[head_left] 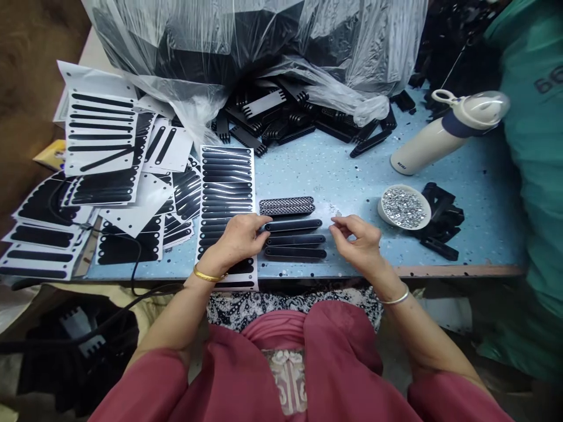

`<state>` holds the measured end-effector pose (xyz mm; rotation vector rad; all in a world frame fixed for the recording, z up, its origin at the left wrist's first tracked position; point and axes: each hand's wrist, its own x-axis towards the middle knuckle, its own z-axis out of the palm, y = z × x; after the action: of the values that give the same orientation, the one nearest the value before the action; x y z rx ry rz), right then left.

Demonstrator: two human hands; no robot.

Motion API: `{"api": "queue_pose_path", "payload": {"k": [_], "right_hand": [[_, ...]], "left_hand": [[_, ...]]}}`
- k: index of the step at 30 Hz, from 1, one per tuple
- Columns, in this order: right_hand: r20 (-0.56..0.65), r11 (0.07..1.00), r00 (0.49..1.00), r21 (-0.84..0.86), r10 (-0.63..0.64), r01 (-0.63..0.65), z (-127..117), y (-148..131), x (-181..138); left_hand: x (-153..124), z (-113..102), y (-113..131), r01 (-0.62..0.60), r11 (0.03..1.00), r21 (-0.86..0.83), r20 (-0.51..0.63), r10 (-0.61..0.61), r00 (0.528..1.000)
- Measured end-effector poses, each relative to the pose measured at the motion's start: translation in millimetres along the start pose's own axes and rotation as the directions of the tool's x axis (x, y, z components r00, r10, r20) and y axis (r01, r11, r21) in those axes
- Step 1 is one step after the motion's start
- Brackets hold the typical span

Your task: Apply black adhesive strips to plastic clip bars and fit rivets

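My left hand (240, 237) rests on a white sheet of black adhesive strips (226, 176), its fingers curled and touching the left end of a black comb-like bar (294, 225). Two more black bars (295, 246) lie below it, and a studded bar (286, 206) lies above. My right hand (357, 236) hovers just right of the bars, thumb and fingers pinched together; what they hold, if anything, is too small to make out.
A white bowl of small silver studs (404, 207) sits to the right, with black parts (442, 225) beside it. A white bottle (444, 132) lies behind. A pile of black combs (281, 120) spills from a clear plastic bag (246, 41). Used sheets (103, 170) cover the left. Another person in green (536, 176) stands at the right.
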<state>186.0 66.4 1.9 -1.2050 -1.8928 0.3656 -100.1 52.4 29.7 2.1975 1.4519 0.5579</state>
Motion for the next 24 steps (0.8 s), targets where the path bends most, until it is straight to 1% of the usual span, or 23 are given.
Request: {"api": "queue_pose_path", "payload": {"k": [2, 4, 6, 7, 9, 10, 11, 13, 15, 16, 17, 19, 21, 24], "right_hand": [[-0.031, 1.000, 0.999, -0.007, 0.030, -0.030, -4, -8, -2], [-0.071, 0.998, 0.996, 0.001, 0.059, -0.059, -14, -21, -4], [-0.093, 0.995, 0.991, 0.039, 0.094, -0.091, -27, -41, -11], [-0.080, 0.991, 0.990, 0.079, 0.115, -0.109, -32, -52, -16], [-0.024, 0.957, 0.983, 0.236, 0.180, -0.169, -37, -74, -30], [0.028, 0.914, 0.977, 0.349, 0.209, -0.206, -36, -84, -37], [0.086, 0.849, 0.960, 0.452, 0.265, -0.274, -32, -92, -44], [0.186, 0.671, 0.916, 0.631, 0.357, -0.389, -21, -103, -52], [0.225, 0.516, 0.884, 0.742, 0.411, -0.428, -11, -108, -53], [0.226, 0.470, 0.873, 0.770, 0.432, -0.432, -8, -110, -52], [0.221, 0.448, 0.862, 0.780, 0.456, -0.438, -7, -111, -49], [0.221, 0.460, 0.838, 0.752, 0.498, -0.472, -10, -113, -44], [0.229, 0.510, 0.826, 0.692, 0.516, -0.511, -16, -114, -40], [0.222, 0.617, 0.838, 0.588, 0.498, -0.523, -25, -112, -38]], "left_hand": [[2, -1, 0, -0.050, 0.999, -0.006, -0.001, 0.050, 0.999], [2, -4, 4, -0.107, 0.994, 0.004, -0.032, 0.107, 0.994], [-1, -9, 13, -0.165, 0.986, 0.032, -0.117, 0.168, 0.979], [-4, -12, 19, -0.193, 0.980, 0.048, -0.176, 0.199, 0.964], [-11, -16, 37, -0.236, 0.969, 0.079, -0.301, 0.249, 0.921], [-15, -17, 48, -0.244, 0.965, 0.093, -0.355, 0.261, 0.898], [-20, -16, 60, -0.246, 0.963, 0.110, -0.403, 0.269, 0.875], [-27, -8, 84, -0.238, 0.959, 0.153, -0.480, 0.283, 0.830], [-33, 7, 105, -0.254, 0.949, 0.186, -0.507, 0.314, 0.803], [-35, 16, 113, -0.276, 0.941, 0.196, -0.512, 0.338, 0.790], [-37, 25, 120, -0.302, 0.932, 0.200, -0.511, 0.362, 0.780], [-39, 42, 129, -0.330, 0.923, 0.198, -0.524, 0.384, 0.760], [-39, 52, 134, -0.328, 0.928, 0.176, -0.538, 0.370, 0.757], [-38, 57, 136, -0.349, 0.932, 0.094, -0.505, 0.347, 0.791]]}}
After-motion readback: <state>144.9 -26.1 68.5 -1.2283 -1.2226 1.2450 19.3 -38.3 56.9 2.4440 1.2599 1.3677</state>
